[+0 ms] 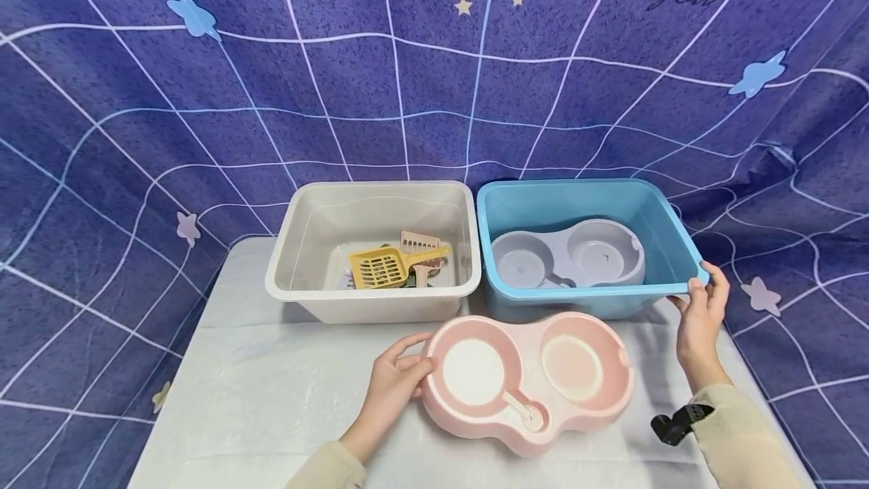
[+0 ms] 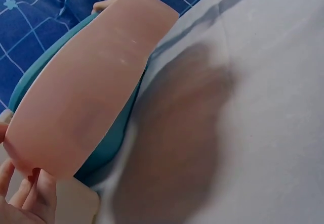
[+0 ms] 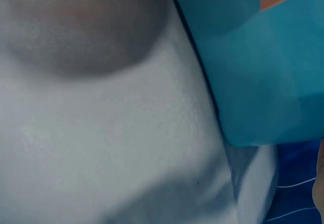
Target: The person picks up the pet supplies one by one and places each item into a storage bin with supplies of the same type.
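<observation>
A pink double pet bowl (image 1: 531, 357) is held above the table, its shadow falling on the cloth in the left wrist view. My left hand (image 1: 397, 383) grips its left end, thumb over the rim and fingers below. Toward the front of the bowl, a pale small part lies in a notch. At the right, my right hand (image 1: 704, 315) holds the front right corner of a blue bin (image 1: 584, 306), thumb and fingers about the rim. Inside that bin lies a grey double pet bowl (image 1: 558, 249).
Left of the blue bin stands an off-white bin (image 1: 380, 309) with a yellow slotted litter scoop (image 1: 379, 266), a pink slotted scoop (image 1: 419, 241) and other partly hidden items. A white cloth covers the table (image 1: 271, 391). Behind hangs a purple-blue patterned curtain (image 1: 434, 81).
</observation>
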Tool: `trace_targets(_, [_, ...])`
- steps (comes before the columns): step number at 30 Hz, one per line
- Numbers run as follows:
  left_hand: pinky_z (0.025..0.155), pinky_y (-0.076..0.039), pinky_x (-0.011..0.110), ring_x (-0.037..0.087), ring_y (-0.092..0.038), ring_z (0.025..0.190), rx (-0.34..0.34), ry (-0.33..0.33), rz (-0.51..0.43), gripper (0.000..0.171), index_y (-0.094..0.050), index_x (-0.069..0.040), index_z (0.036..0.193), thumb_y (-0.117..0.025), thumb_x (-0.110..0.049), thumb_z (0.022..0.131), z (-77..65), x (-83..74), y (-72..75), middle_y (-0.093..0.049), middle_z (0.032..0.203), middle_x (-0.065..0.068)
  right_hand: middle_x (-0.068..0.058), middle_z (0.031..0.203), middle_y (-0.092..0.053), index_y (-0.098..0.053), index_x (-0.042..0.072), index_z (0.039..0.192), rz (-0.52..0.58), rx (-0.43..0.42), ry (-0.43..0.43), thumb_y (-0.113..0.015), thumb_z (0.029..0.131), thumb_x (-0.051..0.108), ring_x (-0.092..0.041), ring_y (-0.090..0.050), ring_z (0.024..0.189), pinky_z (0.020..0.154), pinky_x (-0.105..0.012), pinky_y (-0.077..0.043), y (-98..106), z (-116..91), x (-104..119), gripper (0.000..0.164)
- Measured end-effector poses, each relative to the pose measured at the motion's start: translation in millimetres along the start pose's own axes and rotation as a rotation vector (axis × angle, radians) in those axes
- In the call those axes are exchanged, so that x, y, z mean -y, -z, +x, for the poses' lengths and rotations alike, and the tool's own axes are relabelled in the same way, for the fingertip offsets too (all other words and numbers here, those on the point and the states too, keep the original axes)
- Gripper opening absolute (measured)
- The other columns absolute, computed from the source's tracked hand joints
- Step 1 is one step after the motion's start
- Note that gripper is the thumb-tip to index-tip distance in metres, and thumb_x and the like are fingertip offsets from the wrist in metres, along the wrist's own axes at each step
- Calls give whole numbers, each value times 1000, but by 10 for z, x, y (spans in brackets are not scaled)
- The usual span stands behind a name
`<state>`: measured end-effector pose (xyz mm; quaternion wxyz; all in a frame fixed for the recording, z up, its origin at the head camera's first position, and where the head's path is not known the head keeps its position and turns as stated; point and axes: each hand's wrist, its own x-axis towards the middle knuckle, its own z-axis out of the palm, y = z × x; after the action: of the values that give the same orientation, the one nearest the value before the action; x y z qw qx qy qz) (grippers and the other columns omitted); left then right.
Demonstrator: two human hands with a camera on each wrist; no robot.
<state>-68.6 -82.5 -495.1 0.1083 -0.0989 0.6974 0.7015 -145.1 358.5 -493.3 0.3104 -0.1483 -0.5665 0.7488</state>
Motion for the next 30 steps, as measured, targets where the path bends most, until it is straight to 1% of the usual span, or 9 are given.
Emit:
trace_targets(8, [49,-48,17,7,-55,54,-28,1,-2,51,-61,-8,133,-73,-7,84,-54,-128,36,-74,89,13,-5,124,-45,-51,17,134,23,-7,-17,-42,102,5,-18,-47,110,70,-18,-52,7,11,5,36])
trace_targets(15, [50,-47,17,8,-55,54,-32,-6,1,51,-61,-9,132,-73,-7,83,-104,-229,69,-74,87,12,-4,123,-46,-51,17,134,21,-13,-19,-41,102,5,-18,-48,110,70,-17,-52,-3,-3,21,36])
trace_targets(22, [50,-48,17,9,-59,56,-24,-3,-23,51,-61,-9,133,-73,-5,83,-178,-340,87,-74,89,13,-5,122,-46,-51,17,135,3,-11,-11,-41,102,5,-18,-48,109,71,-17,-52,-8,-13,24,37])
trace_targets(25, [51,-48,17,9,-59,56,-12,-7,-33,50,-61,-8,132,-72,-4,83,-198,-399,93,-73,86,13,-5,122,-46,-51,16,135,11,-13,-12,-41,102,4,-18,-49,109,71,-17,-52,-8,-10,21,37])
trace_targets(30, [51,-46,16,7,-55,55,2,-17,-50,47,-64,-8,128,-71,0,81,-218,-506,113,-71,77,10,-4,124,-45,-49,17,136,-7,-13,-15,-40,102,5,-18,-48,110,71,-17,-51,-2,-8,11,37])
